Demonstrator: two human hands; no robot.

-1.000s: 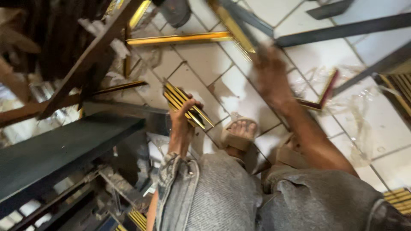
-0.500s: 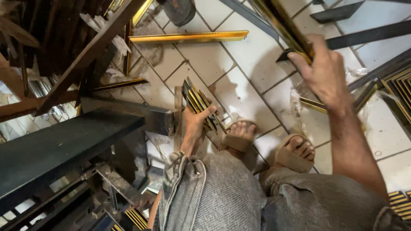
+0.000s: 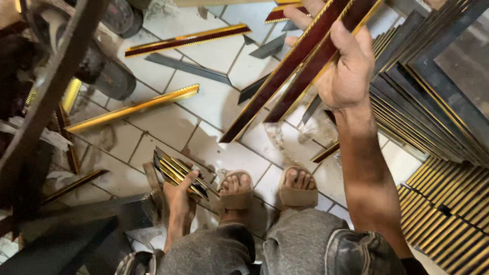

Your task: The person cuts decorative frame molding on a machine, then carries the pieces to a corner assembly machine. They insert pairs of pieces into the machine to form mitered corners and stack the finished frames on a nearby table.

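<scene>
My right hand [image 3: 346, 66] is raised at the upper right and grips two long dark red frame mouldings with gold edges [image 3: 290, 71] that slant down toward the floor. Low at the left, by my knee, my left hand [image 3: 178, 198] holds a small bundle of short black and gold moulding offcuts [image 3: 178, 173]. My two sandalled feet [image 3: 267, 188] stand on the white tiled floor [image 3: 214, 102] between both hands.
A long gold moulding [image 3: 132, 108] and a red and gold strip [image 3: 188, 39] lie on the tiles. Stacks of ribbed dark and gold mouldings [image 3: 433, 122] fill the right side. A dark machine table and metal frame [image 3: 46, 127] crowd the left. Grey offcuts [image 3: 188, 67] lie scattered.
My right hand has lifted the long mouldings higher and toward me. The left hand has kept its bundle near the knee. The view has tilted to the right.
</scene>
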